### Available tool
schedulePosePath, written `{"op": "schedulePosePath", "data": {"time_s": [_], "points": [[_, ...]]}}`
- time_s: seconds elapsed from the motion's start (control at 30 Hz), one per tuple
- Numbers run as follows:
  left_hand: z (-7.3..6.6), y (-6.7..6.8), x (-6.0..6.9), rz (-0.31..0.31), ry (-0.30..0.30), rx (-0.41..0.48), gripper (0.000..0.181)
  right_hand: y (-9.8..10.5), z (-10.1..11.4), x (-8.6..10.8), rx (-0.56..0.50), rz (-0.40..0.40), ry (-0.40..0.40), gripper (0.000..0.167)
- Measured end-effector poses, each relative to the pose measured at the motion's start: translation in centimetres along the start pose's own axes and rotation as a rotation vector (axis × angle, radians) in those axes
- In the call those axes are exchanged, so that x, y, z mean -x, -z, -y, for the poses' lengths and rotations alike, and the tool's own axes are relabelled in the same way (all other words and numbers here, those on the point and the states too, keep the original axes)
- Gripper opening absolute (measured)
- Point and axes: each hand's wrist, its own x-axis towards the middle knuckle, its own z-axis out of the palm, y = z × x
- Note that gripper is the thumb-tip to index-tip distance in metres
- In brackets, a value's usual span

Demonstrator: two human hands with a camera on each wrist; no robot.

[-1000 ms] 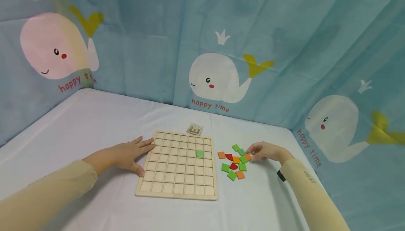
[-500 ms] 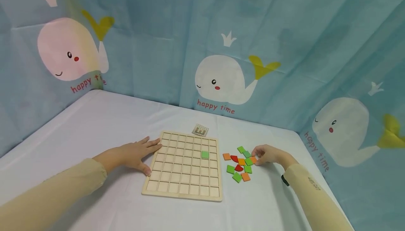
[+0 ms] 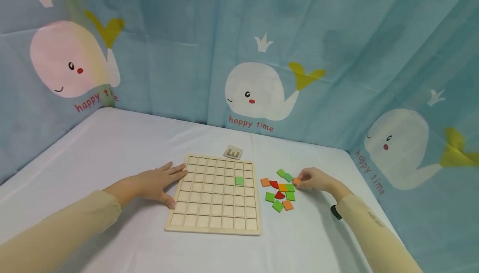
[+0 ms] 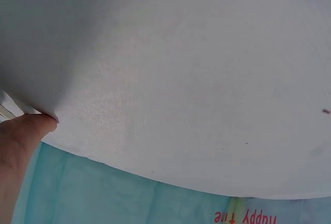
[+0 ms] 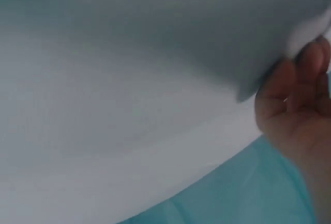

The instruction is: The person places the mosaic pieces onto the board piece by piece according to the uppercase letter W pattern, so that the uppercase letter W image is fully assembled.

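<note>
In the head view a wooden grid board (image 3: 213, 230) lies flat, with one green square tile (image 3: 239, 180) in a cell near its upper right. The left hand (image 3: 153, 184) rests with spread fingers at the board's left edge; part of it shows in the left wrist view (image 4: 20, 141). To the right of the board, the right hand (image 3: 317, 180) pinches an orange square tile (image 3: 296, 181) at the right side of the loose pieces. Its curled fingers also appear in the right wrist view (image 5: 300, 89), where no tile can be made out.
Loose green squares (image 3: 277, 205), orange squares (image 3: 287, 205) and red quarter-round pieces (image 3: 279, 195) lie right of the board. A small patterned card (image 3: 233, 152) lies behind it. A dark object (image 3: 335, 212) is beside the right sleeve. A blue whale-print curtain (image 3: 179, 57) stands behind the white tabletop.
The orange tile at the right hand has come away from the green square beside it, and that green square now lies straighter against the orange-yellow one. The left hand stays on the board's edge.
</note>
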Motion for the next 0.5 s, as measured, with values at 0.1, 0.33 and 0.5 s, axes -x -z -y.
{"op": "schedulePosePath", "data": {"time_s": [0.1,0.33,0.5], "points": [[-0.1,0.0,0.0,0.002,-0.001,0.001,0.108,0.1,0.3,0.7,-0.012,-0.051,-0.001,0.018],[0.1,-0.2,0.0,-0.006,-0.007,-0.009,0.108,0.1,1.6,1.9,-0.202,-0.175,-0.087,0.031],[0.2,-0.3,-0.2,-0.004,0.0,-0.005,0.109,-0.2,2.7,2.3,-0.448,-0.23,-0.148,0.04]]}}
